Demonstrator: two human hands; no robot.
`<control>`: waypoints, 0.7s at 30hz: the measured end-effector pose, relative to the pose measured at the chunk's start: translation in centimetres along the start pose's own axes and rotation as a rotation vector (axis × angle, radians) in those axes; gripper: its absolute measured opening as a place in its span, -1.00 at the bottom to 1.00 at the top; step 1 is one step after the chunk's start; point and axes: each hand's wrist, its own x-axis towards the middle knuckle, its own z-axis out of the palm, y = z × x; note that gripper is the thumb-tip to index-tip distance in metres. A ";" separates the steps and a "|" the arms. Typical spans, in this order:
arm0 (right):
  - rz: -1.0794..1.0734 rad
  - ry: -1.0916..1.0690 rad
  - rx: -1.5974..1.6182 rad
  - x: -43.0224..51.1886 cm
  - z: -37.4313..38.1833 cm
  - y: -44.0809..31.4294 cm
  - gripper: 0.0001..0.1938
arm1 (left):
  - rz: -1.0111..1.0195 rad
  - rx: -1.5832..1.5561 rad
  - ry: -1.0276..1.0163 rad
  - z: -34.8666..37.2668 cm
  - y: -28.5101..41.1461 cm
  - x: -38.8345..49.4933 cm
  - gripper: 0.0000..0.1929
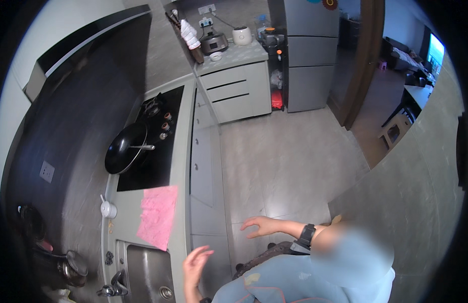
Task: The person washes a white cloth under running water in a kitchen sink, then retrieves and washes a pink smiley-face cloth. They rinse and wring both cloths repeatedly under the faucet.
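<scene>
My left hand (pixel 196 263) is beside the front edge of the counter, close to the stainless steel sink (pixel 148 272). Its fingers are slightly curled and hold nothing. Out over the floor tiles, my right hand (pixel 262 227) is empty too, with thumb and fingers spread; a black band circles that wrist. A pink cleaning cloth (pixel 158 216) lies spread on the counter between the sink and the black gas hob (pixel 154 166), one corner reaching the sink's rim. The black wok (pixel 126 149) sits tilted on the hob, with a metal handle showing across it.
A chrome faucet (pixel 114 286) stands behind the sink, and a small white lidded pot (pixel 109 209) is by the wall. Along the far counter are a rice cooker (pixel 215 43) and a white appliance (pixel 242 35). A grey refrigerator (pixel 311 57) stands near the brown door frame (pixel 364 68).
</scene>
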 end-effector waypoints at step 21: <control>0.475 0.814 0.511 -9.4 -12.2 6.2 -0.84 | 0.293 1.238 -0.792 11.7 -4.7 28.9 -0.75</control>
